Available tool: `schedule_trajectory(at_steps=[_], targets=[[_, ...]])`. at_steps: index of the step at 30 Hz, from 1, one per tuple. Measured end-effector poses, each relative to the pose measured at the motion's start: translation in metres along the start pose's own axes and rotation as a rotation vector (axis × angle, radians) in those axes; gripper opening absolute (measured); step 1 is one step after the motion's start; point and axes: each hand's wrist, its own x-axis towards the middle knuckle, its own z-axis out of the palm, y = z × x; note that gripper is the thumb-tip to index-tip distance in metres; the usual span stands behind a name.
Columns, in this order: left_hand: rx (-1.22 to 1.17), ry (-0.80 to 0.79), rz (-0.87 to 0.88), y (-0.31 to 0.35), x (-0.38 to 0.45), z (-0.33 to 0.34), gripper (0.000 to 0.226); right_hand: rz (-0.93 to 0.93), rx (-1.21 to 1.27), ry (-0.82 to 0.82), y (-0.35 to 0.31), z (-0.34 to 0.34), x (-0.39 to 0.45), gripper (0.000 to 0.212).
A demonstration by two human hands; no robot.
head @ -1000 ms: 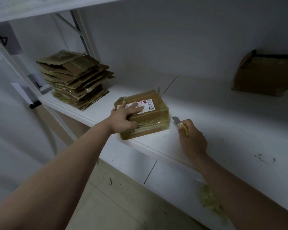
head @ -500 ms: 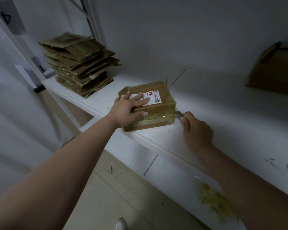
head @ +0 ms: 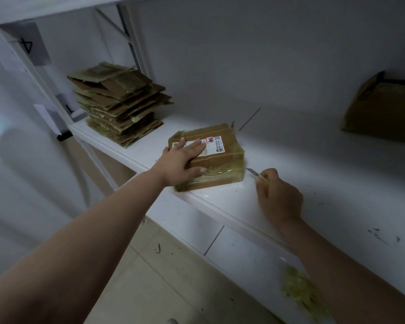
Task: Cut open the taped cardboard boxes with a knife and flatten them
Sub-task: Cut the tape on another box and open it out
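A small taped cardboard box (head: 222, 157) with a white label lies on the white shelf (head: 313, 174) near its front edge. My left hand (head: 181, 160) presses flat on the box's top, fingers straight, thumb down its front face. My right hand (head: 278, 197) grips a small utility knife (head: 255, 173) with a yellow handle. The blade points left at the box's lower right corner, a short gap away. One rear flap corner of the box sticks up.
A stack of flattened cardboard (head: 119, 106) sits at the shelf's left end beside the white upright frame (head: 129, 43). Another brown box (head: 384, 108) stands at the back right. Tape scraps (head: 302, 293) cling to the shelf's front edge. Tiled floor lies below.
The knife blade was against the box's right side half a second ago; it has now drawn back to the right, clear of the box. My left hand stays on top, fingers flatter.
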Motion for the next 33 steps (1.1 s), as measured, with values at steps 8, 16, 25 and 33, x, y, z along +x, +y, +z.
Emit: schedule_trajectory(at_steps=[8,16,25,33], targets=[[0.236,0.13,0.034,0.005,0.001,0.009,0.052,-0.268,0.095,0.092,0.0,0.012,0.001,0.034],[0.216,0.16,0.033,0.002,0.004,0.013,0.049,-0.485,0.159,-0.082,-0.046,0.025,0.012,0.035],[0.173,0.15,0.052,-0.004,0.001,0.009,0.052,-0.427,0.152,-0.281,-0.061,0.022,0.012,0.038],[0.226,0.118,0.071,-0.007,0.003,0.004,0.057,-0.43,0.18,-0.218,-0.055,0.018,0.001,0.033]])
